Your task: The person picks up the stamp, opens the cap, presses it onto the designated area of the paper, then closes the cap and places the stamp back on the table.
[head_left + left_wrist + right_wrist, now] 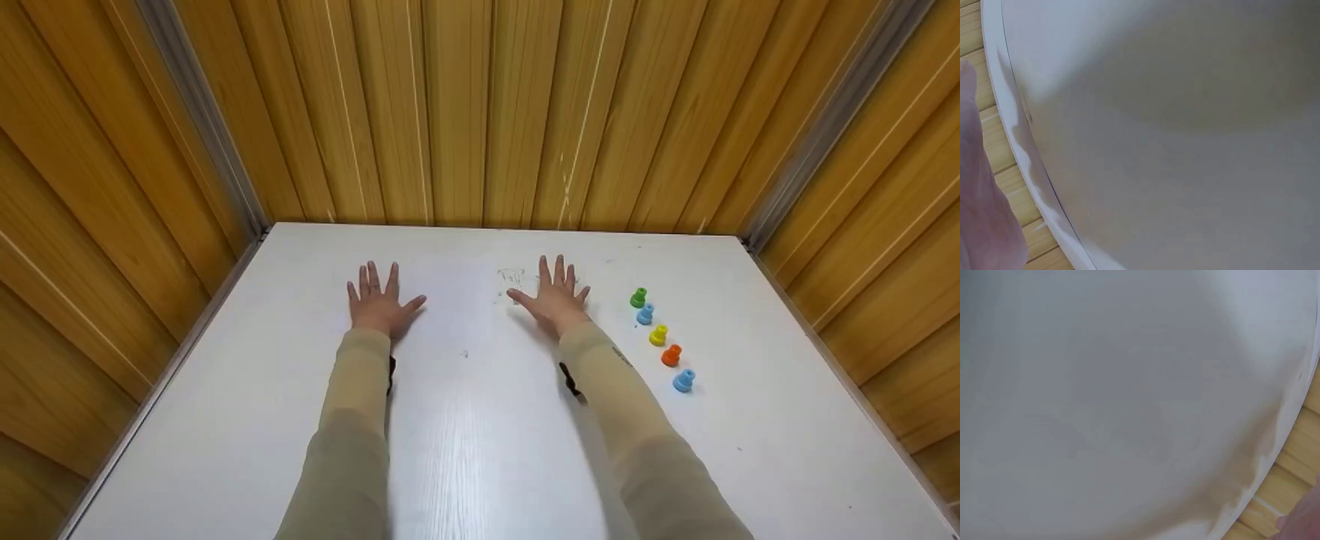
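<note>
Five small stepped, peg-shaped pieces (658,337), seemingly plastic, stand in a slanting row on a glossy white flat-topped table (480,427), to the right of your right hand (557,304). Running from far to near, you have a green piece (639,298), a farther light-blue piece (645,315), a yellow piece (658,335), an orange piece (672,355) and a nearer light-blue piece (684,381), each on its wide round base.

Your left hand (380,304) and right hand are spread wide, fingers straight, thumbs pointing inward, with nothing held; whether either palm touches the tabletop, you cannot tell from these views. Neither wrist view shows you the row.

Judging by their look, the pieces should prove light, stiff and hardly fragile, though smooth enough to slide or topple if you brush one. Your best hold is likely a thumb-and-finger pinch on the narrow upper stem, taken from above, since the pieces stand close together and a low grasp could nudge a neighbour.
</note>
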Motion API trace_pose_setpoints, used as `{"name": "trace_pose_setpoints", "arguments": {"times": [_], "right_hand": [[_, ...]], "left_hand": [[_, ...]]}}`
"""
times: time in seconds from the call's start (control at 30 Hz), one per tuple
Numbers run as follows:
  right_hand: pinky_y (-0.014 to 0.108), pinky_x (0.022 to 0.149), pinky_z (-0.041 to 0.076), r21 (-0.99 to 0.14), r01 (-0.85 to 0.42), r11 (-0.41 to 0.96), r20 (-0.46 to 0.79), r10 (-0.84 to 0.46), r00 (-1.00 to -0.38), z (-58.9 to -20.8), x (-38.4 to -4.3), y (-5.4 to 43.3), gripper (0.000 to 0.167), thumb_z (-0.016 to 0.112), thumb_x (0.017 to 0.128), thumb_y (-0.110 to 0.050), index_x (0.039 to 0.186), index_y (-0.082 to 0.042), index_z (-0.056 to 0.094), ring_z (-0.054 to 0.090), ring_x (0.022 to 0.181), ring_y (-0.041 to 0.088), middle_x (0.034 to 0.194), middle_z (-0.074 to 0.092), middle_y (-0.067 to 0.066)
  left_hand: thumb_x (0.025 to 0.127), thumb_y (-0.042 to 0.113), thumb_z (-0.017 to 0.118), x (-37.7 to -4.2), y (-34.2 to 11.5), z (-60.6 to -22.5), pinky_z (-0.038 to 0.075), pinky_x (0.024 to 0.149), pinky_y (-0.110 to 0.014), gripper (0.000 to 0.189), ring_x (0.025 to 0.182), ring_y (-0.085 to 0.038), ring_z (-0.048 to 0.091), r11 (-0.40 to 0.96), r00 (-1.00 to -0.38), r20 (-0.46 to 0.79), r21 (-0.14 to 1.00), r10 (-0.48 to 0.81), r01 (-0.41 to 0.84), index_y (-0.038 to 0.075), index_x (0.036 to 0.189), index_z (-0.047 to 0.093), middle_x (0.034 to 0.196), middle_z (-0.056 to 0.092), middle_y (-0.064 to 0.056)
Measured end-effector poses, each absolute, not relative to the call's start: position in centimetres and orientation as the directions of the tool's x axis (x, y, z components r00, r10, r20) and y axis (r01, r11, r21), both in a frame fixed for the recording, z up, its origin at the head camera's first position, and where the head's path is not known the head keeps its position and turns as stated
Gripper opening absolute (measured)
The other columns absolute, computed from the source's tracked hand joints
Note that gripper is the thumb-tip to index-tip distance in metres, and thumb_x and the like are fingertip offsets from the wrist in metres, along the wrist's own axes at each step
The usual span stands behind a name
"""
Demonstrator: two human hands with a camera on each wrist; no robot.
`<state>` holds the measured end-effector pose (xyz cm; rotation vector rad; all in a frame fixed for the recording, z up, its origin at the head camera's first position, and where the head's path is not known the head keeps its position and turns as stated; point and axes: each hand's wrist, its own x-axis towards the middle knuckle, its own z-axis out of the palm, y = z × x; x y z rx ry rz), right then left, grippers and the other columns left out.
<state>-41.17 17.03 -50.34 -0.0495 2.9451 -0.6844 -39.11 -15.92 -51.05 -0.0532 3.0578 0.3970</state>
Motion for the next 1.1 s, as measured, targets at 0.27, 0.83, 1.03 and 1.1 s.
{"name": "trace_pose_setpoints", "arguments": {"times": [0.27, 0.83, 1.03, 1.1], "right_hand": [[0.065, 0.129, 0.000, -0.509, -0.087, 0.856, -0.142, -0.183, -0.973, -50.5, -39.9, 11.6, 0.102, 0.050, 0.098, -0.070, 0.167, -0.016, -0.002, -0.008, 0.162, 0.038, 0.173, -0.016, 0.013], [0.055, 0.132, 0.010, -0.455, -0.019, 0.890, -0.263, -0.154, -0.952, -50.4, -38.5, 9.9, 0.083, 0.053, 0.105, -0.049, 0.162, 0.001, 0.021, 0.003, 0.162, 0.039, 0.173, 0.008, 0.022], [0.053, 0.133, 0.009, -0.384, -0.049, 0.922, -0.338, -0.190, -0.922, -49.2, -37.9, 13.0, 0.081, 0.066, 0.101, -0.035, 0.160, 0.004, 0.026, 0.008, 0.159, 0.046, 0.171, 0.013, 0.026], [0.053, 0.132, 0.009, -0.378, -0.066, 0.923, -0.355, -0.210, -0.911, -48.9, -37.3, 14.2, 0.080, 0.068, 0.100, -0.031, 0.159, 0.005, 0.028, 0.009, 0.159, 0.046, 0.170, 0.014, 0.027]], "left_hand": [[0.108, 0.048, 0.042, -39.3, -17.2, -51.1, 0.003, 0.131, -0.060, 0.081, 0.160, -0.043, -0.007, 0.936, -0.994, -0.097, 0.341, -0.051, -0.081, 0.000, 0.164, 0.009, 0.170, -0.004, -0.029], [0.103, 0.050, 0.055, -37.9, -10.4, -49.0, 0.022, 0.129, -0.059, 0.081, 0.158, -0.046, 0.016, 0.950, -0.971, -0.235, 0.312, 0.048, -0.028, 0.000, 0.161, 0.028, 0.168, 0.018, -0.030], [0.099, 0.045, 0.067, -37.0, -9.3, -48.6, 0.022, 0.129, -0.057, 0.081, 0.158, -0.045, 0.019, 0.945, -0.956, -0.262, 0.325, 0.135, 0.044, 0.000, 0.158, 0.035, 0.167, 0.024, -0.030], [0.097, 0.044, 0.070, -36.4, -9.0, -48.5, 0.019, 0.130, -0.058, 0.082, 0.158, -0.045, 0.017, 0.941, -0.947, -0.276, 0.331, 0.165, 0.067, 0.001, 0.158, 0.036, 0.167, 0.024, -0.028]]}}
